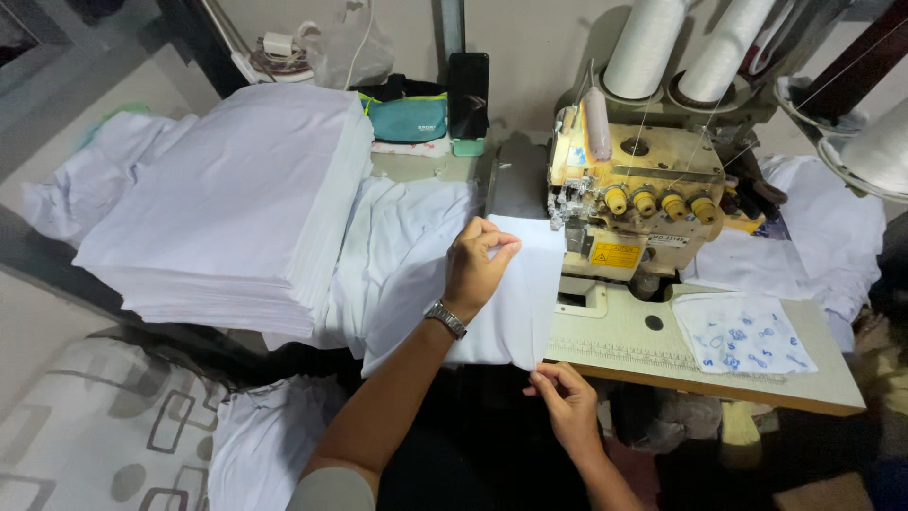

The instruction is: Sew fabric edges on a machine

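My left hand (478, 265), with a metal watch on its wrist, pinches the upper part of a white fabric piece (525, 303) that lies just left of a cream overlock sewing machine (634, 203). My right hand (563, 393) grips the lower corner of that same fabric at the table's front edge. The fabric hangs partly over the edge between both hands. More white cloth (407, 255) spreads to the left under it.
A tall stack of cut white fabric (236, 203) sits at left. White thread cones (690, 43) stand behind the machine. A blue-printed white cloth (747, 336) lies on the sewing table (653, 364). A teal pouch (407, 118) and a dark phone (468, 95) rest by the wall.
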